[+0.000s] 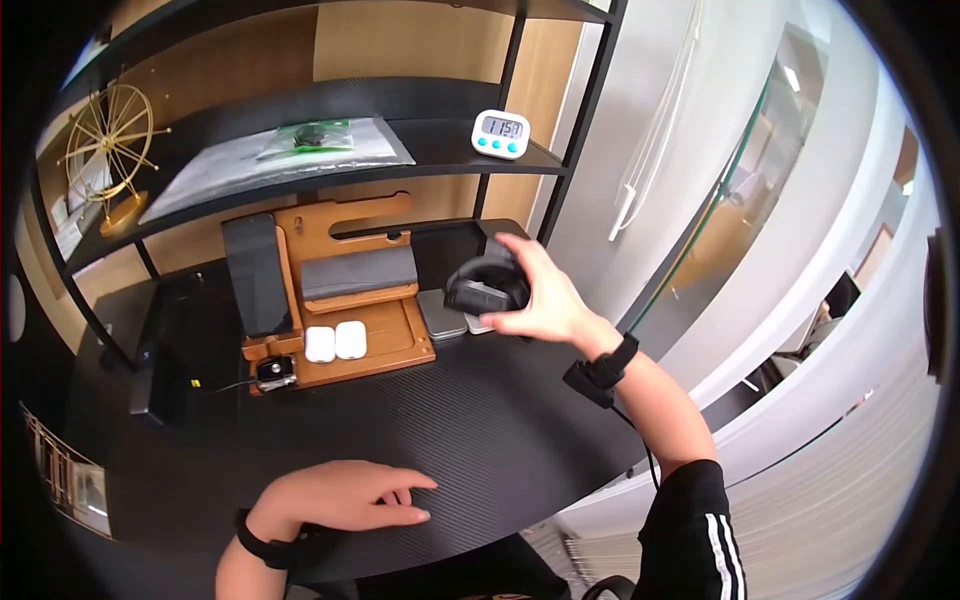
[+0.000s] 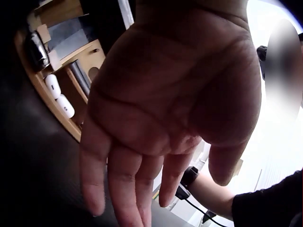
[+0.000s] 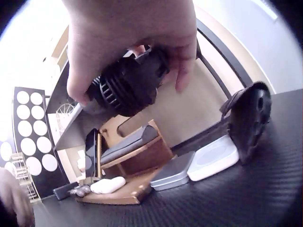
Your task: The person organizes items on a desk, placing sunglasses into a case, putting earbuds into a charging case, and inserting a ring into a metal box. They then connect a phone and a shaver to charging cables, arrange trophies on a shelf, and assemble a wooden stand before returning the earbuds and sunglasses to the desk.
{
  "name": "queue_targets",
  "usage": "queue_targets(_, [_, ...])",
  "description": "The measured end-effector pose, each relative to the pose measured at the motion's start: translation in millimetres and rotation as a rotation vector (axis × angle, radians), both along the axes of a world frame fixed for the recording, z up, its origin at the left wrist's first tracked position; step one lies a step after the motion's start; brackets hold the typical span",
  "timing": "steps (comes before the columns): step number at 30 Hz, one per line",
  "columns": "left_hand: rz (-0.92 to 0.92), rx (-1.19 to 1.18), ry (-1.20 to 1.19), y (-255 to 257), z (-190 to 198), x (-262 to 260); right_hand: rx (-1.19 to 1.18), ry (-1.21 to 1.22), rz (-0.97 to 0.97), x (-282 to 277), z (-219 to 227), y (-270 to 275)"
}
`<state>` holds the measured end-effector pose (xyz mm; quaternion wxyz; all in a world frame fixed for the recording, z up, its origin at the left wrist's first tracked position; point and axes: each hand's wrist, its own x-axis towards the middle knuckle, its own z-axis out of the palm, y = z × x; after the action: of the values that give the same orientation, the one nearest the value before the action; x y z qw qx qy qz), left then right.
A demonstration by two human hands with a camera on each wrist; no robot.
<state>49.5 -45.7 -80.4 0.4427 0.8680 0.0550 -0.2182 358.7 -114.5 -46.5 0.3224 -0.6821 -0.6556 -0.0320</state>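
Observation:
My right hand [image 1: 545,305] is raised over the back right of the desk. Its thumb and fingers grip a black rolled-up strap [image 1: 487,286], which shows a ribbed side in the right wrist view. Below it are a dark grey flat tin [image 3: 173,170] and a white flat case [image 3: 214,158]. A black curved object [image 3: 251,120] stands beside the white case. My left hand [image 1: 345,495] hangs over the front of the desk, holding nothing, fingers loosely bent and palm bare in the left wrist view.
A wooden stand [image 1: 385,350] holds a dark phone [image 1: 258,275], a grey case [image 1: 358,272] and two white earbud cases [image 1: 335,342]. A watch [image 1: 275,370] lies at its front corner. The shelf above carries a timer [image 1: 500,134], plastic bags [image 1: 290,155] and a gold wheel ornament [image 1: 112,140].

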Motion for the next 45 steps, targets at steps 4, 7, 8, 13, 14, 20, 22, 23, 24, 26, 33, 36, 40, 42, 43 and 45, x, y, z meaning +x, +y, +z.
queue_targets(4, [0.082, -0.306, -0.059, 23, -26, -2, -0.233, -0.214, 0.146, -15, -9, -22])
queue_targets(7, [0.138, -0.464, -0.044, 33, -33, -3, -0.368, -0.273, 0.198, -22, -28, -31])
queue_targets(8, [0.19, -0.53, 0.001, 35, -34, -2, -0.37, -0.293, 0.217, -20, -37, -32])
queue_targets(13, [0.298, -0.526, -0.022, 34, -40, -2, -0.43, -0.233, 0.181, -17, -45, -29])
queue_targets(14, [0.301, -0.53, -0.021, 34, -41, -2, -0.433, -0.231, 0.184, -16, -47, -29])
queue_targets(20, [0.37, -0.541, -0.015, 34, -42, 0, -0.359, -0.31, 0.236, -11, -45, -28])
queue_targets(22, [0.399, -0.563, -0.021, 35, -43, 0, -0.35, -0.271, 0.186, -10, -45, -28])
queue_targets(23, [0.399, -0.561, -0.019, 34, -43, 0, -0.351, -0.257, 0.165, -10, -46, -29])
queue_targets(24, [0.405, -0.558, -0.018, 34, -43, 0, -0.349, -0.255, 0.164, -10, -48, -31])
queue_targets(26, [0.411, -0.547, -0.018, 34, -42, 0, -0.321, -0.282, 0.127, -10, -50, -35])
queue_targets(33, [0.401, -0.517, -0.085, 30, -36, -4, 0.169, -0.134, 0.159, -48, -20, -72])
queue_targets(36, [0.382, -0.408, -0.353, -3, -5, -11, 0.239, 0.022, 0.349, -88, -20, -98])
queue_targets(40, [-0.01, -0.06, -0.782, -73, 12, -2, 0.179, 0.194, 0.619, -141, -54, -117])
queue_targets(42, [0.072, -0.112, -1.108, -109, -12, 5, 0.36, 0.376, 0.687, -170, -67, -122])
queue_targets(43, [0.071, -0.11, -1.09, -115, -25, 0, 0.307, 0.413, 0.657, -180, -67, -127])
queue_targets(45, [0.099, 0.077, -1.121, -128, -56, -8, 0.374, 0.48, 0.657, -197, -74, -125])
